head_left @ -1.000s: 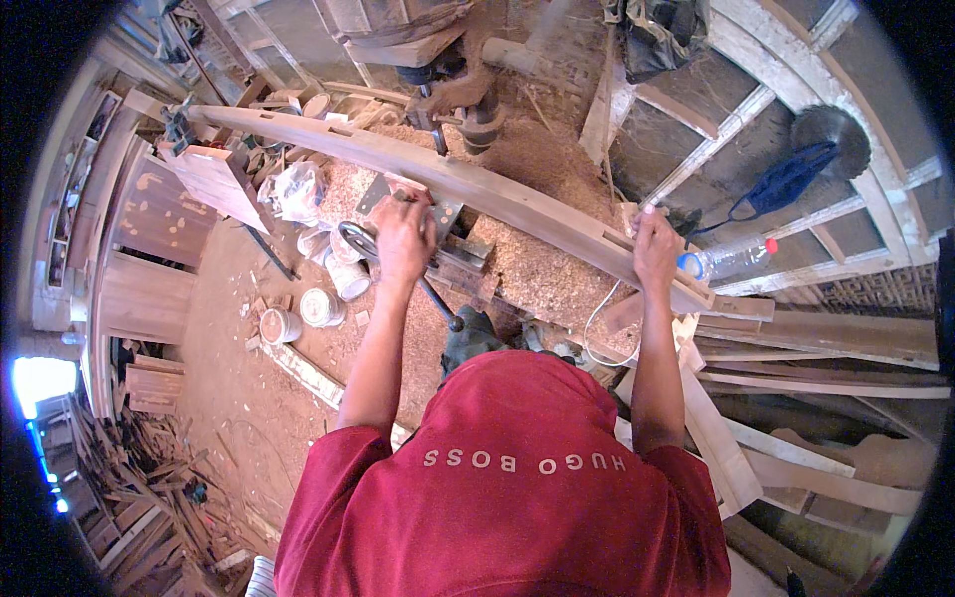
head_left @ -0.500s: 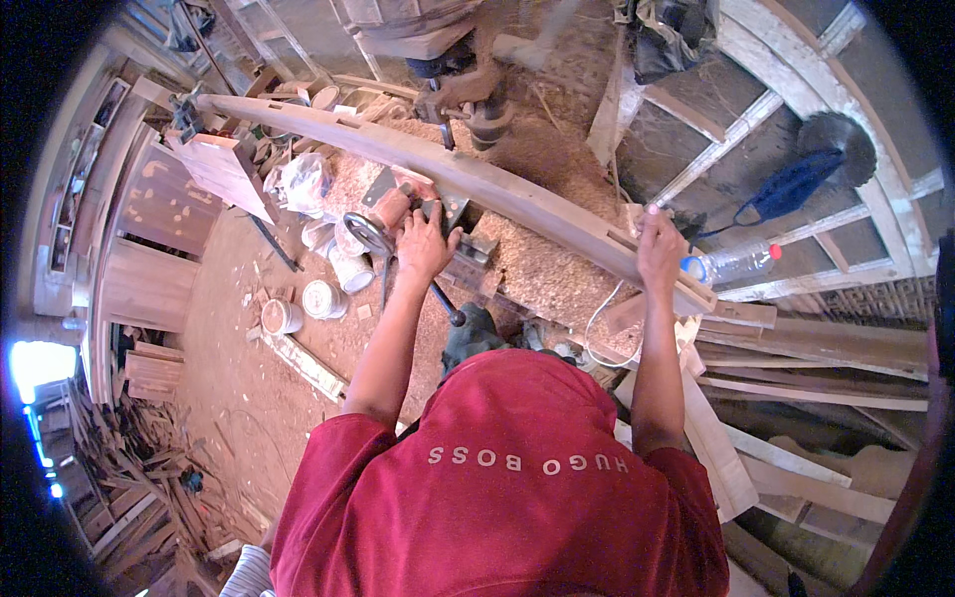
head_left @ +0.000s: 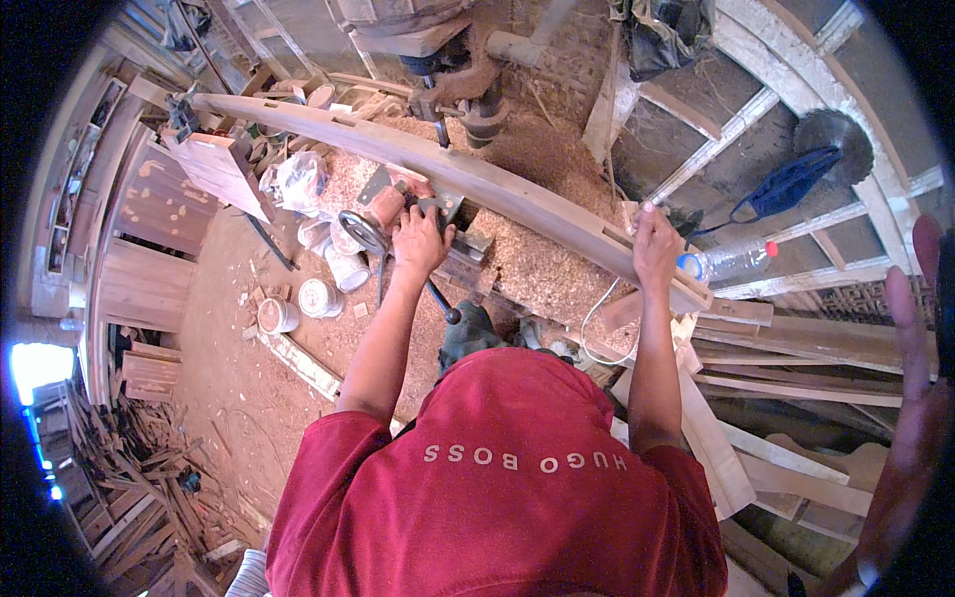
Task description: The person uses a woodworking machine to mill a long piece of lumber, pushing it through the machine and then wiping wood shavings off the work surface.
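A long wooden beam (head_left: 507, 191) with slots cut in it runs from the far left to the right across a drilling machine. My right hand (head_left: 657, 244) is closed round the beam near its right end. My left hand (head_left: 423, 241) lies with fingers spread on a dark metal block (head_left: 445, 207) on the near side of the beam. Beside it are a metal handwheel (head_left: 364, 231) and a lever with a black knob (head_left: 453, 315). The drill bit (head_left: 441, 127) points down at the beam's far side; its tip's contact with the wood is unclear.
Wood shavings (head_left: 542, 251) heap around the machine. A plastic bottle (head_left: 731, 263) and a dark blue cloth mask (head_left: 791, 186) are at the right, above stacked boards (head_left: 806, 348). White tubs (head_left: 320, 298) stand on the floor at left. Another person's hand (head_left: 910, 328) shows at the right rim.
Another person's hand has come into view at the right rim. The view has shifted slightly; both my hands keep their places on the metal block and the beam.
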Action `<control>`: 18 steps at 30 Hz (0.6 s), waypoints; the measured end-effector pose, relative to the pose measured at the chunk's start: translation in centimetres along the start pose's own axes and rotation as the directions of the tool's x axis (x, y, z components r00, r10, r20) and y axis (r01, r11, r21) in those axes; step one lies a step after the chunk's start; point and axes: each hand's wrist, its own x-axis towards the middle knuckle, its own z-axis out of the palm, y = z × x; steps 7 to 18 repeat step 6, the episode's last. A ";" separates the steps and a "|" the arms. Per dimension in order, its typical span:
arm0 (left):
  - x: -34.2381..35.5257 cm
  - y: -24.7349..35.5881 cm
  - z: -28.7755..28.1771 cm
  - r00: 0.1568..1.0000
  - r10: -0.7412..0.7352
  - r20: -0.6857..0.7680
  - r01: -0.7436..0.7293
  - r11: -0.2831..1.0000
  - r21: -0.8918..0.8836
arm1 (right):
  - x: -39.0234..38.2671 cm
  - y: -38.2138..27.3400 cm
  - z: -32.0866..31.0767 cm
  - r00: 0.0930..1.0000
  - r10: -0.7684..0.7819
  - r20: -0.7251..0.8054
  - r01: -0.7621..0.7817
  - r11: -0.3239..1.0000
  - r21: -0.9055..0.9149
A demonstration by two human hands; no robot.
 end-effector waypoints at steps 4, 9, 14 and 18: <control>-0.2 -0.4 0.7 1.000 0.015 0.001 -0.015 1.000 -0.009 | 0.0 -0.2 -0.1 1.000 0.014 0.025 -0.014 1.000 0.010; -0.1 -0.3 0.8 0.996 -0.004 0.087 0.006 1.000 -0.027 | 0.0 -0.1 -0.1 1.000 -0.003 0.023 0.002 1.000 0.011; -0.1 -0.3 0.8 0.996 -0.004 0.087 0.006 1.000 -0.027 | 0.0 -0.1 -0.1 1.000 -0.003 0.023 0.002 1.000 0.011; -0.1 -0.3 0.8 0.996 -0.004 0.087 0.006 1.000 -0.027 | 0.0 -0.1 -0.1 1.000 -0.003 0.023 0.002 1.000 0.011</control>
